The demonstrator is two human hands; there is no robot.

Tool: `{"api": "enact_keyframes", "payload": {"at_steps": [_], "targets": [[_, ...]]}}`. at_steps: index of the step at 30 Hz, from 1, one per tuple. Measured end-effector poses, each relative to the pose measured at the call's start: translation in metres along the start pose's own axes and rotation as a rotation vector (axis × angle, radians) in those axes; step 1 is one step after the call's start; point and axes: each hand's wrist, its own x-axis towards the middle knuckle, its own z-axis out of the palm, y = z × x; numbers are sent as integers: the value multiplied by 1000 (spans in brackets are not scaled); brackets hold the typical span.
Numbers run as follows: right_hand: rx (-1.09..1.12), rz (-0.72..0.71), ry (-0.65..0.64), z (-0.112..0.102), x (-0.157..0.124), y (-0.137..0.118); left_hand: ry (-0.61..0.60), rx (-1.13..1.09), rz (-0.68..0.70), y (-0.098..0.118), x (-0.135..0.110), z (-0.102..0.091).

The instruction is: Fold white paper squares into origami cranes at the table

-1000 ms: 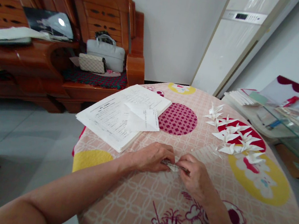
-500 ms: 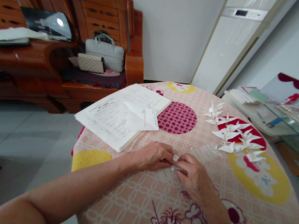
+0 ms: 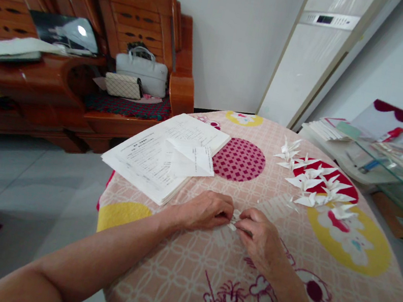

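Observation:
My left hand (image 3: 205,212) and my right hand (image 3: 261,237) meet at the middle of a round table (image 3: 172,280) covered with a pink patterned cloth. Both pinch a small folded piece of white paper (image 3: 235,219) that lies between the fingertips, mostly hidden by the fingers. Several finished white paper cranes (image 3: 314,184) lie in a row to the right, beyond my right hand. A stack of printed sheets (image 3: 154,158) with a loose folded sheet (image 3: 192,160) on top rests just beyond my left hand.
A carved wooden bench (image 3: 87,49) with a grey handbag (image 3: 141,71) and a quilted purse (image 3: 123,85) stands behind the table at left. A tall white appliance (image 3: 309,61) is at the back. A glass stand with papers (image 3: 378,155) sits at right.
The hands have drawn slightly closer together over the small paper, which looks more bunched than the flat strip seen a second ago. Nothing else has moved.

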Motion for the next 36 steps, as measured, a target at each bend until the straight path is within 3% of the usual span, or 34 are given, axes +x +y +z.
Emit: {"api": "enact_keyframes", "payload": {"at_steps": [27, 36], "targets": [[57, 90, 65, 8, 1, 9, -55, 64, -101, 7, 1, -5], [91, 138, 91, 8, 3, 5, 30, 69, -267, 13, 6, 10]]}}
